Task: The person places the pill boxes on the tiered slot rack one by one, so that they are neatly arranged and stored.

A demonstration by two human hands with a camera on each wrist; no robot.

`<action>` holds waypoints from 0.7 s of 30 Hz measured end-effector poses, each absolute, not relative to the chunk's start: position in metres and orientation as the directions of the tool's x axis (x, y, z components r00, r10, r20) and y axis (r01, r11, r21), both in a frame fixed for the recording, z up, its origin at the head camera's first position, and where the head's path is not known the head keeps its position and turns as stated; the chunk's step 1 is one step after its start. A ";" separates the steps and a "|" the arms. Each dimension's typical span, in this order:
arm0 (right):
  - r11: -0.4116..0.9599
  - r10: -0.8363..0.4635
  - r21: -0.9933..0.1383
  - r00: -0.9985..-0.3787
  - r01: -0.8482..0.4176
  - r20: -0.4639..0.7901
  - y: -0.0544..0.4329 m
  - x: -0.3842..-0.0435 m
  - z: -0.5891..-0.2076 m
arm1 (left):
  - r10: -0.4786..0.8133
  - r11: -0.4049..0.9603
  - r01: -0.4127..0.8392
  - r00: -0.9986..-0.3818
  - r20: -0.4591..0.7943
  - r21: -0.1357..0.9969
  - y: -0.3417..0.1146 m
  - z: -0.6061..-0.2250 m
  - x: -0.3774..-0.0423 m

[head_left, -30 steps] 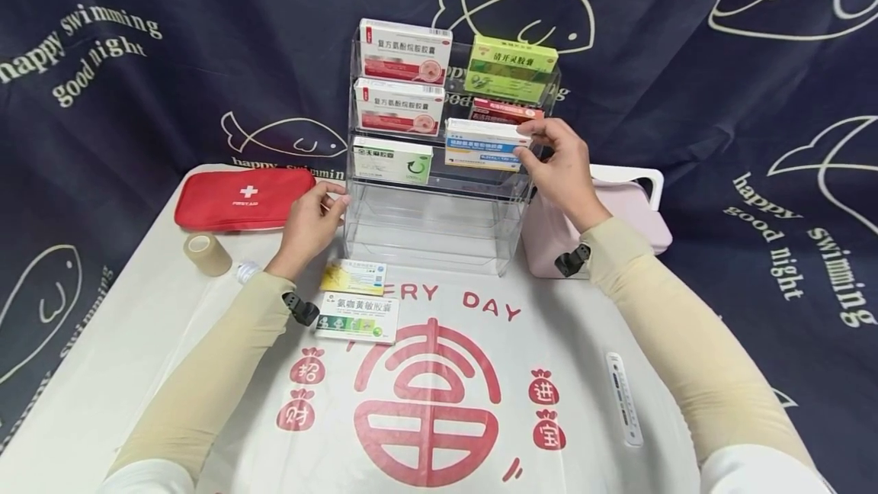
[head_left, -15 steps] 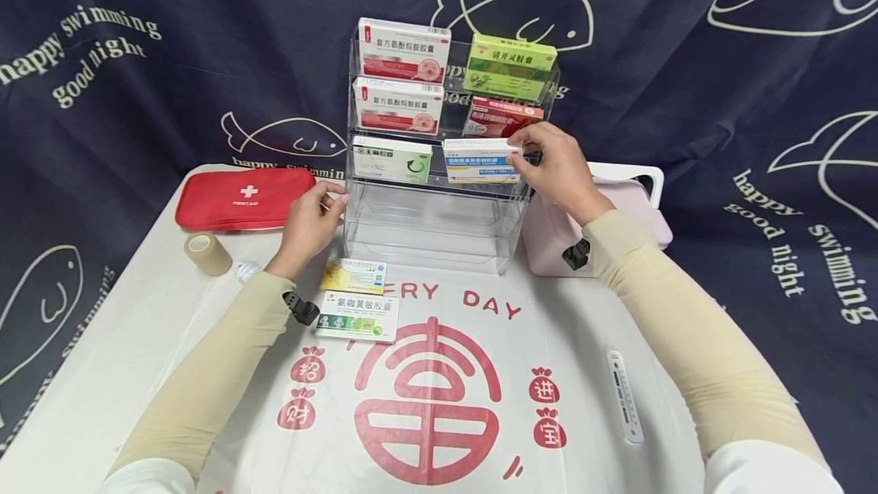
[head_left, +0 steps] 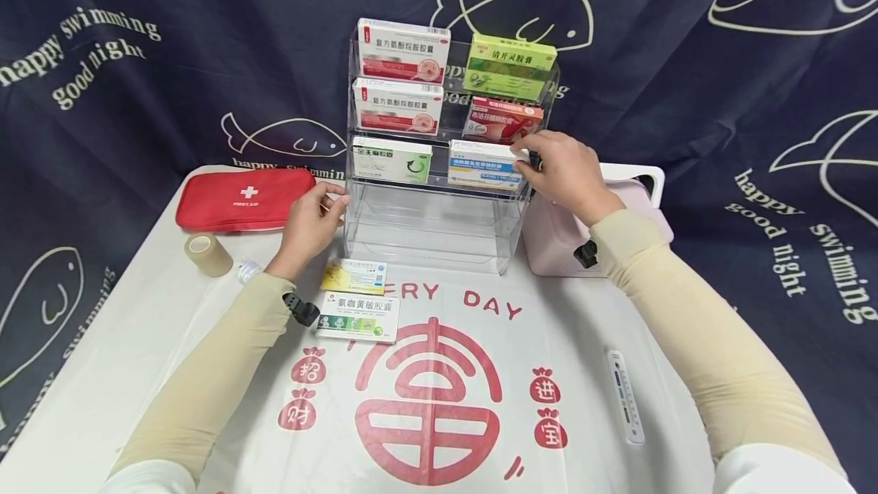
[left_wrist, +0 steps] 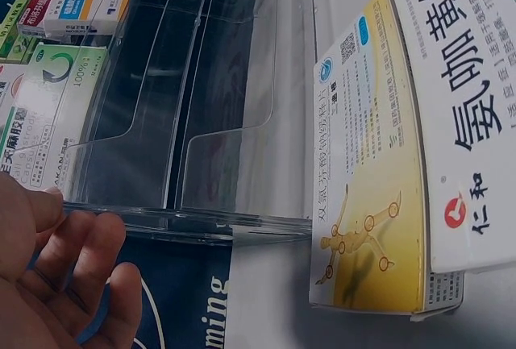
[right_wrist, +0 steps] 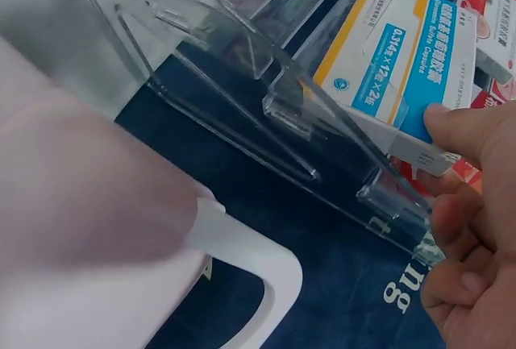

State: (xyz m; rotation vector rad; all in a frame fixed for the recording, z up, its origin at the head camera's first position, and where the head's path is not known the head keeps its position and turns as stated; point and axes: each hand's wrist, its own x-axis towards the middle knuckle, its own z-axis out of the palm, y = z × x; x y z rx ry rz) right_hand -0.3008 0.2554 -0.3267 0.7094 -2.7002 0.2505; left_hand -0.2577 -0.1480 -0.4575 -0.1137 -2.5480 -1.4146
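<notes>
Blue-and-white box [head_left: 480,166] at the right of the clear rack [head_left: 435,231], row 3 from the top
The right hand [head_left: 568,175] pinches its right end, thumb on the front; best kept square to the row and seated evenly before letting go; its long axis runs left to right, printed face toward the person; the left hand [head_left: 312,226] has bent fingers at the rack's left edge, its grip hard to tell
</notes>
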 end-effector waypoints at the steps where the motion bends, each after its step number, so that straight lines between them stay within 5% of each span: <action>1: 0.864 -0.443 -0.075 -0.823 -0.498 0.357 0.256 -0.301 -0.326 | -0.040 0.532 0.174 -0.972 0.230 0.829 -0.148 -0.458 -0.257; 21: 0.853 -0.462 -0.045 -0.792 -0.520 0.399 0.264 -0.300 -0.338 | -0.047 0.526 0.156 -0.976 0.211 0.836 -0.148 -0.458 -0.257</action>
